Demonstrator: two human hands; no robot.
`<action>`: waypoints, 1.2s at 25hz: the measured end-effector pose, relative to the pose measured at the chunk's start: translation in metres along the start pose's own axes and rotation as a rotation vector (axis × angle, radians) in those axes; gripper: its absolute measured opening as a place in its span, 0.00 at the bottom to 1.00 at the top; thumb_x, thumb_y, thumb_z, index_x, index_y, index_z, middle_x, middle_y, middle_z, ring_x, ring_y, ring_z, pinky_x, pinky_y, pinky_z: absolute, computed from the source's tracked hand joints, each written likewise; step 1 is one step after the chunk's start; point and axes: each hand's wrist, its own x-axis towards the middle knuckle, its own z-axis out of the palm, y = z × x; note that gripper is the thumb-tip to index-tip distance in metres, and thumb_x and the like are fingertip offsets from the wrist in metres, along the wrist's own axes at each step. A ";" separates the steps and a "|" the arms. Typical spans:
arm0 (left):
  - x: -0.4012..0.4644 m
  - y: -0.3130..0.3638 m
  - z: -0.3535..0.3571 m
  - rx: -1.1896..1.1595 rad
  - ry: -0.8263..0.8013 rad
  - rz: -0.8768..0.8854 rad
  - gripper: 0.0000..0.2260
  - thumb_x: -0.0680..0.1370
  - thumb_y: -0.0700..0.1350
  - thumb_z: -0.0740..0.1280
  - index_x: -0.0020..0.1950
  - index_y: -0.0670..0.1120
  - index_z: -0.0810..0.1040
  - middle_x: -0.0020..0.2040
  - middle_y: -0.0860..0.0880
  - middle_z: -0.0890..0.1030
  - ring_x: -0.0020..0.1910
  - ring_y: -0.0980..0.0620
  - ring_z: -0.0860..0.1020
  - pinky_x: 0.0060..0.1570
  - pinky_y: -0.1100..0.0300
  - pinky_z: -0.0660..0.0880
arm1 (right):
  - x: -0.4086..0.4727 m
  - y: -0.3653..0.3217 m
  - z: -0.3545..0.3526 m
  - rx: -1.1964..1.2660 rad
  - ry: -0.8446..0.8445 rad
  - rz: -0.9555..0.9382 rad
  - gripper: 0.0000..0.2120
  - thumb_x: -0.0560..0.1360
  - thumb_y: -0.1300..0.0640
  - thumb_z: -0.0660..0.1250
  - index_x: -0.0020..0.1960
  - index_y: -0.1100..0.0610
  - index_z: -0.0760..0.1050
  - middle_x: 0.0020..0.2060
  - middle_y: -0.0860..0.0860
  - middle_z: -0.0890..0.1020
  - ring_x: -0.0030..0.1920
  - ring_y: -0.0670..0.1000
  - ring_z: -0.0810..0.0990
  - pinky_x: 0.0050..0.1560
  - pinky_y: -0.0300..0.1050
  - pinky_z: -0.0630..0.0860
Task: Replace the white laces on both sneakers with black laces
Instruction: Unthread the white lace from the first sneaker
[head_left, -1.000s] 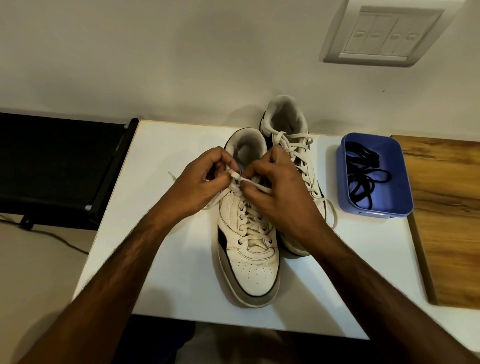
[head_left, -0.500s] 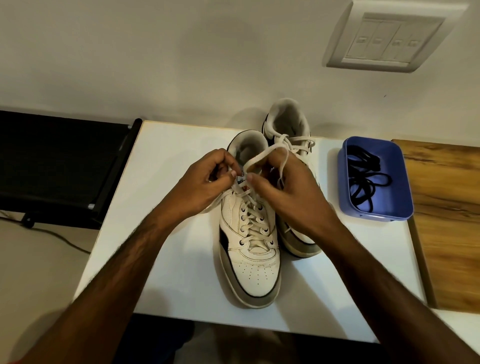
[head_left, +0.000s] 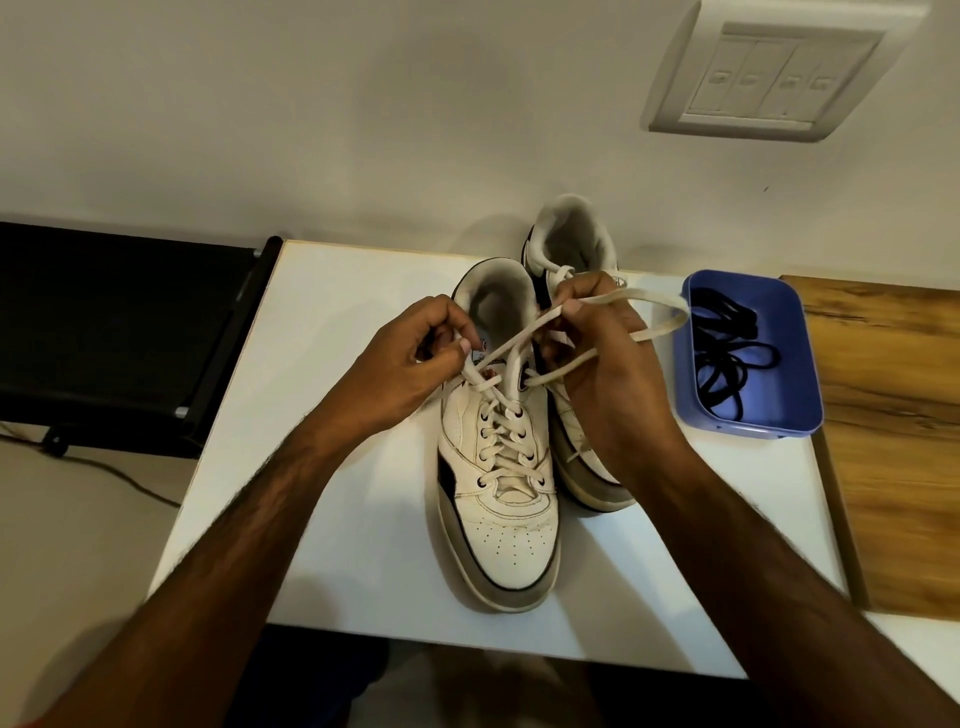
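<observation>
Two white sneakers stand side by side on the white table (head_left: 337, 519), toes toward me. The near sneaker (head_left: 498, 499) still carries its white lace (head_left: 524, 332) through the lower eyelets. My left hand (head_left: 410, 358) pinches the lace at the top left eyelets. My right hand (head_left: 602, 358) grips the other lace end and holds a long loop of it out to the right, over the second sneaker (head_left: 569, 244), which it partly hides. The black laces (head_left: 727, 353) lie coiled in a blue tray (head_left: 753, 428) to the right.
A wooden board (head_left: 893, 441) lies past the blue tray on the right. A black stand (head_left: 119, 332) with a cable sits left of the table. The wall close behind carries a switch panel (head_left: 769, 78).
My right hand has pulled the white lace up and out to the right, drawing a long loop free of the top eyelets. My left hand stayed at the top left of the near sneaker.
</observation>
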 end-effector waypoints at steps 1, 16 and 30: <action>0.000 0.001 0.001 -0.005 -0.006 -0.007 0.04 0.78 0.48 0.63 0.50 0.51 0.78 0.37 0.56 0.73 0.38 0.54 0.72 0.41 0.57 0.73 | -0.001 -0.002 0.001 0.130 0.011 0.027 0.09 0.83 0.65 0.55 0.48 0.59 0.71 0.43 0.54 0.81 0.41 0.48 0.80 0.41 0.41 0.76; 0.000 0.006 0.001 -0.029 -0.021 0.032 0.07 0.79 0.52 0.65 0.51 0.49 0.77 0.47 0.44 0.79 0.45 0.46 0.78 0.47 0.56 0.77 | 0.003 0.022 -0.006 -1.204 -0.215 -0.369 0.07 0.78 0.54 0.70 0.49 0.58 0.77 0.50 0.50 0.75 0.47 0.49 0.74 0.44 0.45 0.74; -0.009 0.013 0.005 0.369 0.120 0.213 0.10 0.78 0.56 0.66 0.50 0.52 0.82 0.51 0.54 0.72 0.53 0.56 0.69 0.54 0.61 0.64 | -0.002 -0.045 -0.054 -0.993 -0.632 -0.074 0.05 0.73 0.59 0.69 0.49 0.54 0.82 0.46 0.49 0.79 0.48 0.51 0.80 0.49 0.47 0.77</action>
